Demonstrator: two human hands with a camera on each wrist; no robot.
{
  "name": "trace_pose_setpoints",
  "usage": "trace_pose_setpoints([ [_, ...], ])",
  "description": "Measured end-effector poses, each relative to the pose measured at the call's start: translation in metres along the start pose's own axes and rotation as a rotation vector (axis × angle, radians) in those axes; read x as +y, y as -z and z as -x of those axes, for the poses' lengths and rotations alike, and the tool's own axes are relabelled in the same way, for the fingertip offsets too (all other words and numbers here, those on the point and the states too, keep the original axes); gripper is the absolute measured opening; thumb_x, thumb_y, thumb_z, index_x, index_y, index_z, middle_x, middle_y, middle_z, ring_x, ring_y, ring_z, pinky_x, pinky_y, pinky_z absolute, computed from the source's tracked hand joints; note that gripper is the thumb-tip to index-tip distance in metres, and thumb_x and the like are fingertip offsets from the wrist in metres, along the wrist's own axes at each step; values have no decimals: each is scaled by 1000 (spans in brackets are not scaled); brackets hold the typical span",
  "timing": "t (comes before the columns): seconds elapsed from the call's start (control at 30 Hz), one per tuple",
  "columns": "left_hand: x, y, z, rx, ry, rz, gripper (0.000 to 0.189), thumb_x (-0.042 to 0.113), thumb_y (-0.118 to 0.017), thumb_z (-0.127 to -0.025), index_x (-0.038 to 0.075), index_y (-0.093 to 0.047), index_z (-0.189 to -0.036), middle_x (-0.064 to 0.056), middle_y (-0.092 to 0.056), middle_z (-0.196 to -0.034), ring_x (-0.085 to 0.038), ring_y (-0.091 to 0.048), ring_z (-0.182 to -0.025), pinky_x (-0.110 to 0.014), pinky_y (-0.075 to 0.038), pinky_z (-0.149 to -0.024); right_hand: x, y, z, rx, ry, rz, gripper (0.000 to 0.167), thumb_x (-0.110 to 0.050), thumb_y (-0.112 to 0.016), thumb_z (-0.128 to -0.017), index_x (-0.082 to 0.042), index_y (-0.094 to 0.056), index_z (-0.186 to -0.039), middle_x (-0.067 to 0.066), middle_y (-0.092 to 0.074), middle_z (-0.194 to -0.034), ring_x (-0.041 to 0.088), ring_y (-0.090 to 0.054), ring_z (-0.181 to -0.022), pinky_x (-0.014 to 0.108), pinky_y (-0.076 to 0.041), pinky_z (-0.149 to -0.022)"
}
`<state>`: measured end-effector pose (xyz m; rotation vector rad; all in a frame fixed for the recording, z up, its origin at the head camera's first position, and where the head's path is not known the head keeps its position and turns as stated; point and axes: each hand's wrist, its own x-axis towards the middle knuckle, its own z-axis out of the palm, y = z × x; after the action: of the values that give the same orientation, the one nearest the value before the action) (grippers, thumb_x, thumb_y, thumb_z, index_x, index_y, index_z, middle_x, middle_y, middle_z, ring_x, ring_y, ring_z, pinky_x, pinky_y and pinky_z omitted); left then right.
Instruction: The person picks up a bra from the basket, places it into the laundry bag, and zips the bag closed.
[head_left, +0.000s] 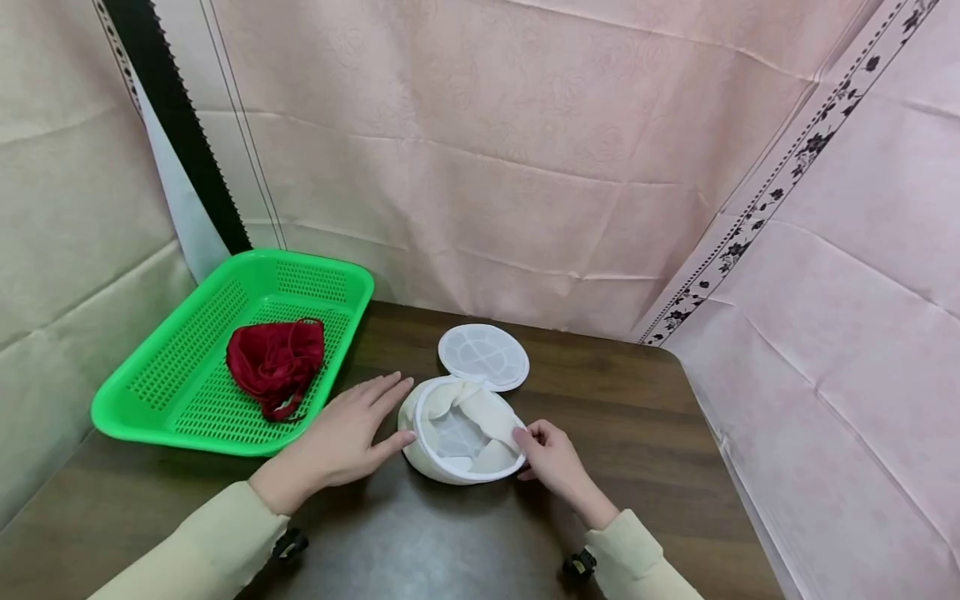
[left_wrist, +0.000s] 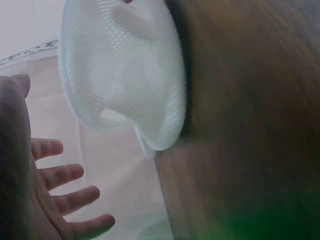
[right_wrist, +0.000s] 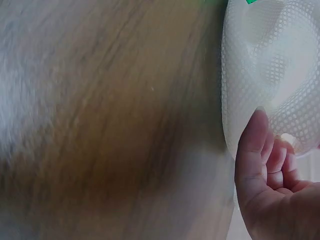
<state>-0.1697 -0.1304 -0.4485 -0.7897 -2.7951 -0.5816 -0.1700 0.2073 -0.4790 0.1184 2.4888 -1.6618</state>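
A round white mesh laundry bag (head_left: 448,469) stands on the table with its mouth open upward. Its round lid (head_left: 483,357) is folded back behind it, and the soft walls sag inward. My right hand (head_left: 557,463) pinches the rim at the bag's right side, thumb on top; in the right wrist view its fingers (right_wrist: 252,145) lie against the mesh. At the left side, my left hand (head_left: 347,437) is spread, fingertips close beside the bag and holding nothing. The left wrist view shows those fingers (left_wrist: 75,202) straight and apart, with the mesh wall (left_wrist: 125,75) beyond.
A green plastic basket (head_left: 150,437) stands at the back left, close to my left forearm. Inside it lies a bundled dark red cloth item with cords (head_left: 273,362). Cloth curtains (head_left: 510,167) enclose the dark wooden table (head_left: 637,417) at the back and sides.
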Motion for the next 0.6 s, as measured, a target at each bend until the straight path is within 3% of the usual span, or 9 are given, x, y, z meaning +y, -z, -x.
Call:
trace_pose_setpoints([
  [0.2,-2,22,0,71,-6,25,73,52,-64,-104,9,-46,-161,-19,-51,-159,-41,-51,-144,-60,-46,-112,6,-4,-2,6,3,-34,24,-18,-60,-109,4,-65,-101,10,-60,-87,22,-66,-67,44,-64,-64],
  [0.37,-3,39,-1,67,38,23,74,53,-62,-105,11,-44,-162,-18,-49,-160,-41,-49,-145,-61,-48,-109,7,-5,-3,41,5,-53,24,-16,-58,-110,5,-66,-101,10,-62,-87,21,-66,-65,40,-63,-64],
  [0.6,-8,54,-2,53,75,20,77,54,-62,-104,10,-41,-163,-21,-46,-162,-44,-47,-146,-64,-45,-112,7,-4,-2,66,67,9,22,-18,-61,-109,1,-68,-100,2,-55,-73,20,-54,-60,29,-47,-55],
])
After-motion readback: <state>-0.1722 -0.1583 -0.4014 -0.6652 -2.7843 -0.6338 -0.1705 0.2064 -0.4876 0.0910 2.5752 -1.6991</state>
